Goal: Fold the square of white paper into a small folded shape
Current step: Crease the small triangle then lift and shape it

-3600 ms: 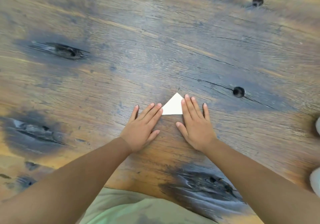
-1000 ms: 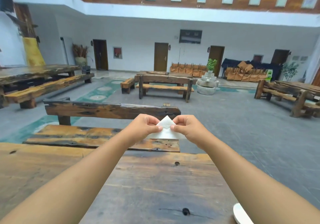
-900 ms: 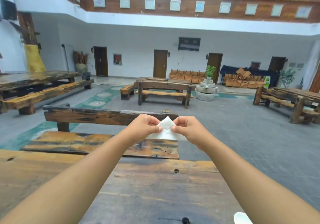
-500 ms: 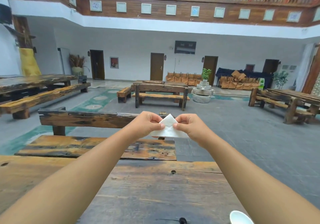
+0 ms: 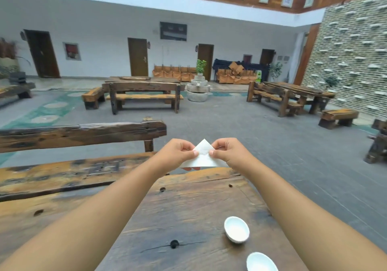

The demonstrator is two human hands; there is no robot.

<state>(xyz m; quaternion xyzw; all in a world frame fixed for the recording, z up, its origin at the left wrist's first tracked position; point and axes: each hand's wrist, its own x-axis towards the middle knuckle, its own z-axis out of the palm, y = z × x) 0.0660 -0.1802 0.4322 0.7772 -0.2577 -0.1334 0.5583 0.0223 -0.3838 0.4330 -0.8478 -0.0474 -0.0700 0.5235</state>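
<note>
- The white paper (image 5: pixel 202 157), already folded into a triangle with its point up, is held in the air beyond the table's (image 5: pixel 188 203) far edge, touching nothing but the hands.
- The left hand (image 5: pixel 177 153) is closed in a pinch on the paper's left side, thumb against fingertips; the right hand (image 5: pixel 226 153) pinches the right side likewise.
- Risk: with no surface beneath it, the next crease may well run crooked, as the thin sheet can flex or twist between the two pinches.
- Risk: if either pinch loosens, the paper would probably drop past the far edge to the floor.
- Two small white bowls sit near the table's right edge: one (image 5: pixel 236 229) appears empty; the nearer bowl (image 5: pixel 261 262), cut off by the frame, shows nothing inside.
</note>
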